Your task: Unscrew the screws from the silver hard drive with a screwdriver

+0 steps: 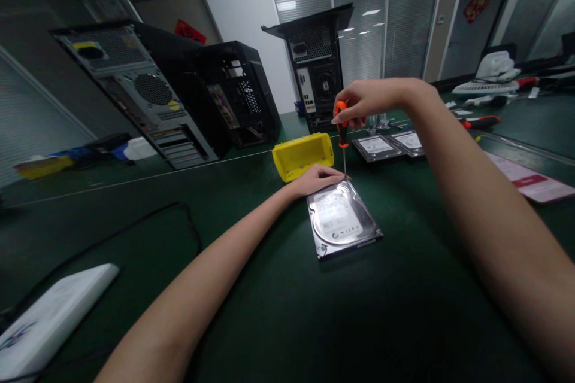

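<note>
A silver hard drive (342, 218) lies flat on the green table mat (278, 299) in front of me. My left hand (317, 180) rests at its far left corner, fingers pressed together against the drive's edge. My right hand (365, 102) hovers above, closed round the orange handle of a screwdriver (342, 134). The screwdriver stands upright, and its thin shaft reaches down to the drive's far edge, close to my left fingertips.
A yellow plastic tray (302, 156) sits just behind the drive. Two more hard drives (390, 145) lie to the back right. Three black computer towers (148, 96) stand along the back. A white device (49, 317) and a black cable (135, 224) lie at the left.
</note>
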Demonstrator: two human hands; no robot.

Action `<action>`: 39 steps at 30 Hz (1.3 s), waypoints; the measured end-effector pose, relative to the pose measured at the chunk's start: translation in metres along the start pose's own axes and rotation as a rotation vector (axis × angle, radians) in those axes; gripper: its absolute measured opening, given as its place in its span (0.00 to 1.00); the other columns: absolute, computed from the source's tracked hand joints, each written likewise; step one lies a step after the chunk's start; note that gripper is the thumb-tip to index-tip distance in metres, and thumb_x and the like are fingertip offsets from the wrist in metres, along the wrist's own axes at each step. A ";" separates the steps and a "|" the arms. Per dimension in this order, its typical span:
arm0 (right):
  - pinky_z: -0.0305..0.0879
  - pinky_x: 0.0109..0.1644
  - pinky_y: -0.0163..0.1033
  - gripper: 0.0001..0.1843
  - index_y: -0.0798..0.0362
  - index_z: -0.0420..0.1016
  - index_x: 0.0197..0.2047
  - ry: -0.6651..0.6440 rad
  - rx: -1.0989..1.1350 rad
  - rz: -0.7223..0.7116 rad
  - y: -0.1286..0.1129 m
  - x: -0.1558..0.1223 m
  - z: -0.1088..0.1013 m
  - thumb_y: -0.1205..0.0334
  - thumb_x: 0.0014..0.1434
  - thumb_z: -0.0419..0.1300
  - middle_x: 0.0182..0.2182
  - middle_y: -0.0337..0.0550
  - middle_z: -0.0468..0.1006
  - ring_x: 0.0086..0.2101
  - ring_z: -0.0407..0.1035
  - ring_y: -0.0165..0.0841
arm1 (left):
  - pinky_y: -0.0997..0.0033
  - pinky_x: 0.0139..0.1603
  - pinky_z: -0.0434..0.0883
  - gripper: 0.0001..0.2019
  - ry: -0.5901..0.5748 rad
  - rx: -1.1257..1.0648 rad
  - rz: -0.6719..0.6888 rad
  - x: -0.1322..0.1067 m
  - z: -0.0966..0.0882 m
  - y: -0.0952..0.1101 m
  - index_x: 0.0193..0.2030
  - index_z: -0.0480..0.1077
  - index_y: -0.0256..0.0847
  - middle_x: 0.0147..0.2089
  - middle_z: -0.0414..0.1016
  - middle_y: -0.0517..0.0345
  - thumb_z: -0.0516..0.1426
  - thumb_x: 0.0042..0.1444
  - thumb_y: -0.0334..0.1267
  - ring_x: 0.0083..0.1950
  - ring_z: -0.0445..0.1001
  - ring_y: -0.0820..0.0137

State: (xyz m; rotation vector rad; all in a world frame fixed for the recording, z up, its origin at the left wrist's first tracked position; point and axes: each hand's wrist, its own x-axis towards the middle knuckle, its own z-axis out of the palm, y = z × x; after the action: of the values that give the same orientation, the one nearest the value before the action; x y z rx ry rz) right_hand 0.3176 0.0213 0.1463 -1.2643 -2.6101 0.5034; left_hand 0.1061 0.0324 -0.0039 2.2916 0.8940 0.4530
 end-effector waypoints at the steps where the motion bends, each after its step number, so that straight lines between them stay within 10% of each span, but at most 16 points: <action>1: 0.70 0.36 0.36 0.20 0.57 0.71 0.46 -0.003 0.000 0.003 0.000 0.000 0.000 0.51 0.56 0.56 0.35 0.46 0.77 0.36 0.73 0.32 | 0.71 0.48 0.66 0.19 0.000 0.000 -0.002 0.000 0.000 0.000 0.49 0.73 0.37 0.50 0.75 0.49 0.52 0.58 0.46 0.48 0.73 0.67; 39: 0.70 0.38 0.38 0.22 0.57 0.71 0.46 -0.007 0.001 0.022 -0.001 -0.001 -0.001 0.49 0.55 0.57 0.36 0.47 0.76 0.38 0.72 0.35 | 0.70 0.48 0.66 0.19 0.010 -0.004 -0.024 0.000 0.000 0.002 0.49 0.74 0.38 0.50 0.75 0.49 0.53 0.57 0.46 0.48 0.73 0.67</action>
State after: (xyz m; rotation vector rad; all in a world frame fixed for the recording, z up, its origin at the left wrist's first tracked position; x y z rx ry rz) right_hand 0.3183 0.0200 0.1470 -1.2951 -2.6044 0.5135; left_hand 0.1069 0.0309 -0.0029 2.2744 0.9242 0.4558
